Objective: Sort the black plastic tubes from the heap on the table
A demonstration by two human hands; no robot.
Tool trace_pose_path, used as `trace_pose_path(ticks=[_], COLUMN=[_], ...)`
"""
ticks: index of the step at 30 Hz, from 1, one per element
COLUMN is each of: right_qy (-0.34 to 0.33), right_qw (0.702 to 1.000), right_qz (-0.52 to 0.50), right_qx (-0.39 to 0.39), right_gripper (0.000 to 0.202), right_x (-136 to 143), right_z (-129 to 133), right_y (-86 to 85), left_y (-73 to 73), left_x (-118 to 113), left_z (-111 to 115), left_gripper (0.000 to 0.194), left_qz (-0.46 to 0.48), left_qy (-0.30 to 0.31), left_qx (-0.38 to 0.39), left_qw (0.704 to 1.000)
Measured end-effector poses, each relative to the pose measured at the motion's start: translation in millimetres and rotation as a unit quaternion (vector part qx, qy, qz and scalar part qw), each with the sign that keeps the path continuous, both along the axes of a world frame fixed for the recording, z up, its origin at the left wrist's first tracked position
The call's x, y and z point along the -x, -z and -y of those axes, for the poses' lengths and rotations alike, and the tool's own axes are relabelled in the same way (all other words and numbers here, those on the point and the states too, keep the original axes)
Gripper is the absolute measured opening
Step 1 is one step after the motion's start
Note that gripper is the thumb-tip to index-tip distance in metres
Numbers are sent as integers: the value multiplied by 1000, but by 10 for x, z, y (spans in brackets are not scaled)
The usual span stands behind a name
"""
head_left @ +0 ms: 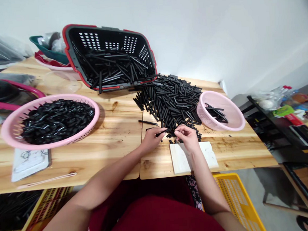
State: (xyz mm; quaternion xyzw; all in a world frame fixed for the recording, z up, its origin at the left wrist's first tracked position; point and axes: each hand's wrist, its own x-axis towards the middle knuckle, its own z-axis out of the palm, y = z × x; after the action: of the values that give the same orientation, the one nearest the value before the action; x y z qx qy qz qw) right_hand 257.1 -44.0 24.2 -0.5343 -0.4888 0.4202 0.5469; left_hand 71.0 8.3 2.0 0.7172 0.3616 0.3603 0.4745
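So the whole thing here hinges on how one black stick (160, 133) lines up between two hands. It's pinched in the left hand (150, 139), thumb and fingers closed on it, and its long axis runs roughly crosswise, the far end tipping slightly up toward the right hand (188, 137). The left is obviously the nearer one since it's got hold of it, but the right is just beside the free end, fingertips drawn in close. Can't tell if they've got the tip, a tiny scrap or nothing (that black-on-black background is brutal).

Both hands sit at the near edge of the pile of black sticks (176, 96), which spreads away from the person across the worktop (114, 153). One loose stick (148, 122) lies just beyond the left hand, also mostly crosswise. The right wrist is over the white board (180, 161), and the pink bowl (234, 111) with a few sticks in it is off to the right, so the right hand is clearly nearer to that.
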Motion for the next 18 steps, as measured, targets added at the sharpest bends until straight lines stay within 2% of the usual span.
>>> trace_pose_path(ticks=[4,11,14,16,18], right_qy=[16,-15,41,85,96], right_qw=[1000,997,996,993,991], right_qz=[2,69,80,84,91], right_qx=[-7,-34,-25,-20,-14], right_gripper=[35,36,41,36,34], right_x=[20,67,100,115,114], right_z=[-5,37,25,13,8], right_y=[11,-26,-47,-58,-61], left_y=[8,6,7,7,6], left_x=[-4,-12,-13,-12,-11], left_z=[-4,-4,-1,-1,-4], left_gripper=[39,39,37,37,36], left_qz=[7,-4,-3,2,8], left_qy=[-1,0,-4,-4,0], left_qx=[2,23,13,6,5], left_qw=[1000,1000,1000,1000,1000])
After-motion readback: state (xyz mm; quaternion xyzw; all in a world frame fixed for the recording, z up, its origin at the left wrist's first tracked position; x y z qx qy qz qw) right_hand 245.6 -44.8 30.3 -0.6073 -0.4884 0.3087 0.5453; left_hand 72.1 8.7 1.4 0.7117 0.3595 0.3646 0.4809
